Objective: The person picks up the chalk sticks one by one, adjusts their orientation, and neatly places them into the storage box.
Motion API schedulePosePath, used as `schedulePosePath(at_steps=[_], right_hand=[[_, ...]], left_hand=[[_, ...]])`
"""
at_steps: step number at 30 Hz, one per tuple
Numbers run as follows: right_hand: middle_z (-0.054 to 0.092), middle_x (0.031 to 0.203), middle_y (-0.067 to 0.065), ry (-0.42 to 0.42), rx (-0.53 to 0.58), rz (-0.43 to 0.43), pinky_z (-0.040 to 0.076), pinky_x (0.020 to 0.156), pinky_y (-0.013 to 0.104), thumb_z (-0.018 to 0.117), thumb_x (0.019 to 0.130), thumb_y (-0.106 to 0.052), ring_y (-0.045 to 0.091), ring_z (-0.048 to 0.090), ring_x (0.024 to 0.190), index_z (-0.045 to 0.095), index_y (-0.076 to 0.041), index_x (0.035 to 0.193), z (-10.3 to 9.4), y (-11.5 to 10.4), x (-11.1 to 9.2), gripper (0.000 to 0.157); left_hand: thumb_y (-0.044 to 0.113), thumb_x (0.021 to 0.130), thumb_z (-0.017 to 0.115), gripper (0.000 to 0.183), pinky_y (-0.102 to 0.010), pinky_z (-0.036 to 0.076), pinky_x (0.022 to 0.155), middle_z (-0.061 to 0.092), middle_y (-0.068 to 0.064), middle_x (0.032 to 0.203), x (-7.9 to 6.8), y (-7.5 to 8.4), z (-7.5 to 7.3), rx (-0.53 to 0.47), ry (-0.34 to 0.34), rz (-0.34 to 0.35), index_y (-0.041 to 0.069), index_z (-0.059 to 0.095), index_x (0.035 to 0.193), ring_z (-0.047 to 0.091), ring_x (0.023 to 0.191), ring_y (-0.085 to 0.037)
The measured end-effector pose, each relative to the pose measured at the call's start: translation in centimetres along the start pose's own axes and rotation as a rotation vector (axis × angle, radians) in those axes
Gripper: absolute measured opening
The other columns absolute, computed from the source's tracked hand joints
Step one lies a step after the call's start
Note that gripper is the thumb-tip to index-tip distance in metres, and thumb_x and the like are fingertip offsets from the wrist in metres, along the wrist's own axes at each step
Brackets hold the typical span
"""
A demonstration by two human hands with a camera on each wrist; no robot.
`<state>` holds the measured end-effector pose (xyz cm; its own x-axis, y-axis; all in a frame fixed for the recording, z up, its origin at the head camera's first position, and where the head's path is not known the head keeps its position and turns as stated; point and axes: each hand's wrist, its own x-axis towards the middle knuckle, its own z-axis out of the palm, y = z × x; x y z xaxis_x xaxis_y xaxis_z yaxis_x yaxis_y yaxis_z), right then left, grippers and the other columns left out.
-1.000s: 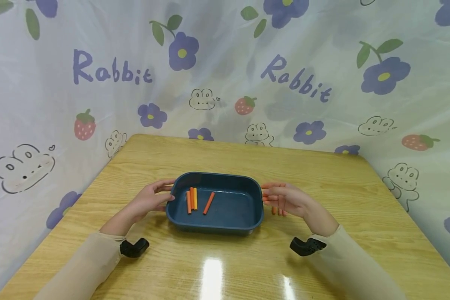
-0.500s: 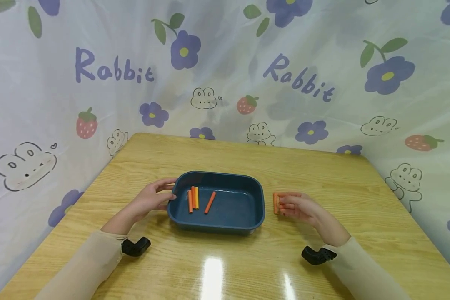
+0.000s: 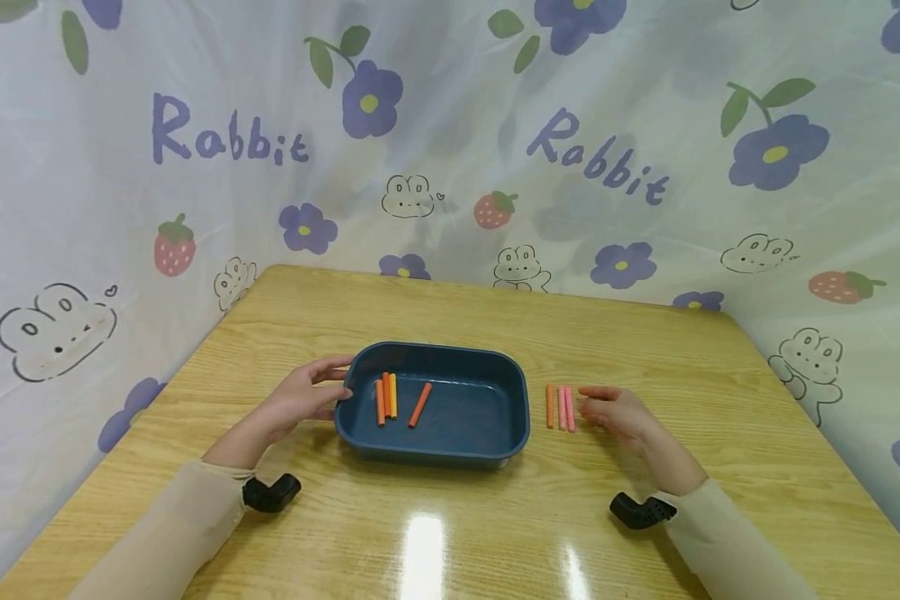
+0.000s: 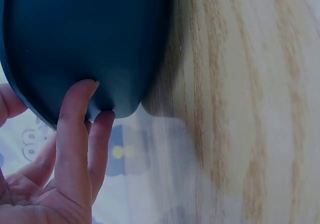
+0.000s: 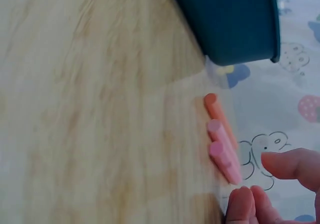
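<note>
Left hand point(image 3: 300, 398) touches tub point(image 3: 471, 421), fingers extended; right hand point(image 3: 630, 418), empty, fingers parted, nears pink sticks point(image 3: 562, 408). Apparent step: transferring sticks; next calls for fine pinch.

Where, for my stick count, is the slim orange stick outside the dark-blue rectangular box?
In the head view, the orange stick lies on the wooden table, right of the box, left of two slim pink sticks.

The left forearm point(image 3: 157, 529) and right forearm point(image 3: 727, 533) slant inward, the left hand point(image 3: 296, 400) with spread, gently bent fingers point(image 4: 73, 144), the right hand point(image 3: 625, 415) loosely curved, two fingertips point(image 5: 242, 198) close together.
</note>
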<state>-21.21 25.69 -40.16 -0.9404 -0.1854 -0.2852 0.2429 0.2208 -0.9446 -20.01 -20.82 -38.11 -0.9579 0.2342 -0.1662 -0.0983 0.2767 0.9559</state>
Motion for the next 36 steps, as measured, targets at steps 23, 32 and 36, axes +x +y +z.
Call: schedulePosePath(at_steps=[23, 32, 36], right_hand=[[0.063, 0.085, 0.012, 0.138, -0.590, 0.017, 0.050, 0.066, 0.030, 0.069, 0.076, -0.008, 0.017, 0.060, 0.070, 0.055, 0.012, 0.114, 1.7, -1.4, 1.9, 0.046], [0.061, 0.095, 0.015, 0.024, -0.187, 0.048, 0.054, 0.068, 0.030, 0.060, 0.082, 0.001, 0.015, 0.061, 0.071, 0.045, 0.020, 0.122, 0.4, -1.2, 2.2, 0.047], [0.059, 0.094, 0.009, -0.025, 0.024, 0.080, 0.054, 0.074, 0.028, 0.057, 0.088, 0.000, 0.012, 0.061, 0.076, 0.032, 0.021, 0.131, -0.1, -0.9, 2.3, 0.054]], left_hand=[[0.008, 0.090, 0.058, 0.061, -0.039, 0.055, 0.074, 0.034, -0.028, 0.137, -0.1, -0.1, -0.1, -0.019, -0.014, 0.011, 0.003, 0.031, 0.145, 0.058, 0.103, -0.035], [0.007, 0.090, 0.057, 0.060, -0.039, 0.055, 0.073, 0.034, -0.029, 0.137, 0.0, -0.2, -0.2, -0.021, -0.009, 0.016, 0.003, 0.032, 0.144, 0.060, 0.101, -0.033], [0.008, 0.090, 0.058, 0.060, -0.039, 0.055, 0.073, 0.034, -0.029, 0.137, 0.1, -0.2, -0.2, -0.021, -0.011, 0.019, 0.003, 0.031, 0.144, 0.059, 0.101, -0.033]])
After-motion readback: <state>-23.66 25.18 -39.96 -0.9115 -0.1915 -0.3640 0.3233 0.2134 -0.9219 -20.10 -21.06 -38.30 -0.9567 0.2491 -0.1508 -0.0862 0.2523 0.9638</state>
